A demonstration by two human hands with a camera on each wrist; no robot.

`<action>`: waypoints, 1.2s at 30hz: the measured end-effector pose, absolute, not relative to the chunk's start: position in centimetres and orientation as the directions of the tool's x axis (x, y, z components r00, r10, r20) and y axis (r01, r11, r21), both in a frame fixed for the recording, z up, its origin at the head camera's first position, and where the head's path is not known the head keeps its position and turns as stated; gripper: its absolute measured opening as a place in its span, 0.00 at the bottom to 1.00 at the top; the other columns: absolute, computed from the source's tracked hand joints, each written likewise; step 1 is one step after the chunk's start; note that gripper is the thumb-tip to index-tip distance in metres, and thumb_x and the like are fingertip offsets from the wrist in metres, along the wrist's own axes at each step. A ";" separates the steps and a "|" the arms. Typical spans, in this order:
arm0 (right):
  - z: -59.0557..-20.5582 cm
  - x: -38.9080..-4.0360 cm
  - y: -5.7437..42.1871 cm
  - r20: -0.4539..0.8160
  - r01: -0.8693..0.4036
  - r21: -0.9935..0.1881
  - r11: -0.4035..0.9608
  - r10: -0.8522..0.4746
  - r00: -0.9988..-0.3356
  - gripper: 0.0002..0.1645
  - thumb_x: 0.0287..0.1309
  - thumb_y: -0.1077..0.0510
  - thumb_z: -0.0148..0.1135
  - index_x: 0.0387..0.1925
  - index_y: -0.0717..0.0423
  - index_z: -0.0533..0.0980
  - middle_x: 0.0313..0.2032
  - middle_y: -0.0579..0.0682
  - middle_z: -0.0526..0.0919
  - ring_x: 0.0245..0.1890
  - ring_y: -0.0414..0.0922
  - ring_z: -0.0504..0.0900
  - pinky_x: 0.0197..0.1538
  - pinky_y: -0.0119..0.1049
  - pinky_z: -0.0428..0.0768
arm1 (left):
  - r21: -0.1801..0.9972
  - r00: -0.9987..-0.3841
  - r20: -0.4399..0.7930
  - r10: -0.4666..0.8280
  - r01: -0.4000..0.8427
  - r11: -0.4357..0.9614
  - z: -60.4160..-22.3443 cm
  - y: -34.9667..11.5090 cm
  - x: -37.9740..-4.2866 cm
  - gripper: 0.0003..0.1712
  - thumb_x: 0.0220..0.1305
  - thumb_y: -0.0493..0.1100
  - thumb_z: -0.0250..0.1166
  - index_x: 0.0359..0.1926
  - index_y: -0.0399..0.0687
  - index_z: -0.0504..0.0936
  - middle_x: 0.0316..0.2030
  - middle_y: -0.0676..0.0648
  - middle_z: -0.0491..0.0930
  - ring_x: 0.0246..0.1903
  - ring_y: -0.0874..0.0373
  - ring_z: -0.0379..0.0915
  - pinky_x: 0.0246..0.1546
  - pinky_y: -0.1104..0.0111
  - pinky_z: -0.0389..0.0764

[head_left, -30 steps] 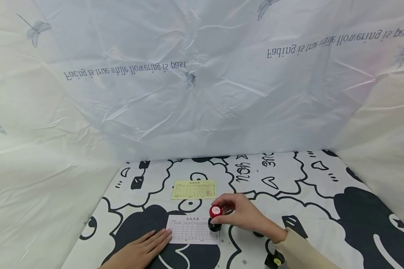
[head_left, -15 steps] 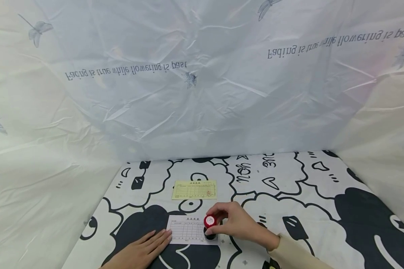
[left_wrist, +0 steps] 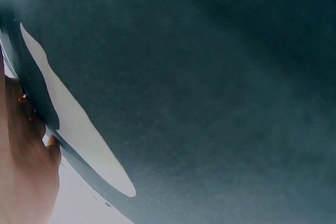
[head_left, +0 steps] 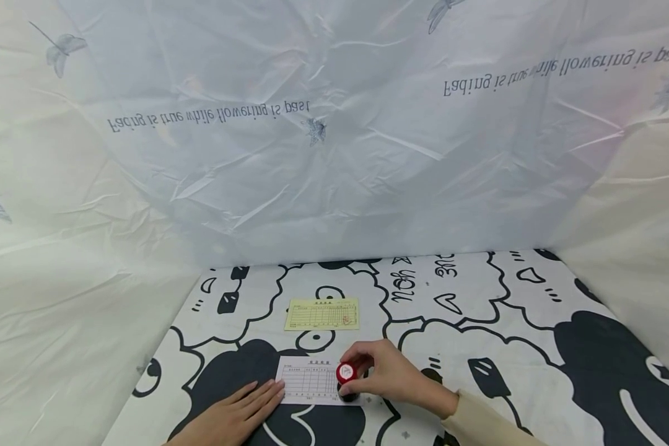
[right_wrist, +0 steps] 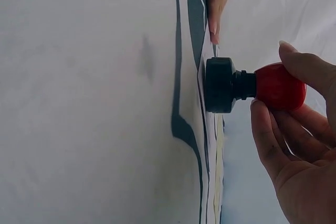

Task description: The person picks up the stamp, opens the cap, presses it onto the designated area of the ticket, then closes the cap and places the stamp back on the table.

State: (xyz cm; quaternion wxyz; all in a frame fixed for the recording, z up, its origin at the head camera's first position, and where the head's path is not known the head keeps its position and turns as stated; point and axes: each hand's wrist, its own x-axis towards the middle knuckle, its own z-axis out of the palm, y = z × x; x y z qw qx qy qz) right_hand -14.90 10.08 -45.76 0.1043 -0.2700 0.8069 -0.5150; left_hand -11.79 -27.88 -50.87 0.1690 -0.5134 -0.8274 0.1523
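My right hand (head_left: 387, 375) pinches the red knob of a round stamp (right_wrist: 281, 86) between thumb and fingers. Upright in the head view, the stamp has its black base over the lower right part of a white printed form (head_left: 306, 379). In the right wrist view that base seems to touch the paper; its underside is hidden. With fingers straight, my left hand (head_left: 231, 412) lies flat, fingertips on the form's left edge. Only part of that hand (left_wrist: 29, 166) shows in the left wrist view. Farther back lies a yellow form (head_left: 321, 314) with a red mark at its lower right.
A black-and-white cartoon cloth (head_left: 457, 291) covers the table. Whitish sheeting (head_left: 334, 186) with printed text rises behind it and along both sides. Partly covered by the right sleeve (head_left: 479, 421), a small black and yellow patch (head_left: 445, 440) shows at the front edge.
My right hand has brought the stamp left and toward the front, lower over the white form, settling slightly in the last half second. The left hand and both forms have stayed in place.
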 end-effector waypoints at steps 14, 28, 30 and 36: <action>-46.1 -14.9 9.9 0.114 -0.346 -0.874 0.342 -0.547 -0.829 0.20 0.50 0.50 0.84 0.44 0.42 0.85 0.39 0.40 0.88 0.35 0.34 0.83 0.42 0.32 0.87 | -0.396 -0.431 0.120 0.894 0.805 0.441 -50.7 -27.8 -11.7 0.57 0.68 0.84 0.43 0.80 0.48 0.63 0.78 0.50 0.68 0.72 0.56 0.72 0.82 0.72 0.20; -45.9 -14.7 9.8 0.097 -0.362 -0.854 0.373 -0.571 -0.815 0.21 0.50 0.49 0.84 0.44 0.42 0.84 0.39 0.37 0.88 0.35 0.34 0.83 0.42 0.29 0.86 | -0.416 -0.407 0.141 0.903 0.803 0.427 -51.2 -28.1 -11.8 0.54 0.70 0.82 0.44 0.80 0.49 0.63 0.77 0.50 0.69 0.73 0.57 0.71 0.83 0.72 0.23; -45.8 -14.8 9.9 0.092 -0.365 -0.848 0.384 -0.572 -0.815 0.20 0.50 0.49 0.84 0.44 0.42 0.84 0.38 0.37 0.88 0.35 0.35 0.83 0.40 0.28 0.84 | -0.412 -0.410 0.135 0.902 0.805 0.428 -51.2 -28.1 -11.9 0.54 0.70 0.81 0.44 0.81 0.49 0.62 0.77 0.50 0.69 0.73 0.57 0.70 0.83 0.72 0.22; -45.7 -15.0 10.0 0.085 -0.380 -0.828 0.412 -0.577 -0.812 0.20 0.49 0.49 0.85 0.43 0.42 0.85 0.37 0.35 0.88 0.32 0.35 0.81 0.36 0.25 0.81 | -0.399 -0.419 0.111 0.901 0.811 0.427 -51.2 -28.0 -12.1 0.52 0.73 0.79 0.44 0.82 0.49 0.59 0.77 0.50 0.69 0.73 0.57 0.70 0.82 0.72 0.21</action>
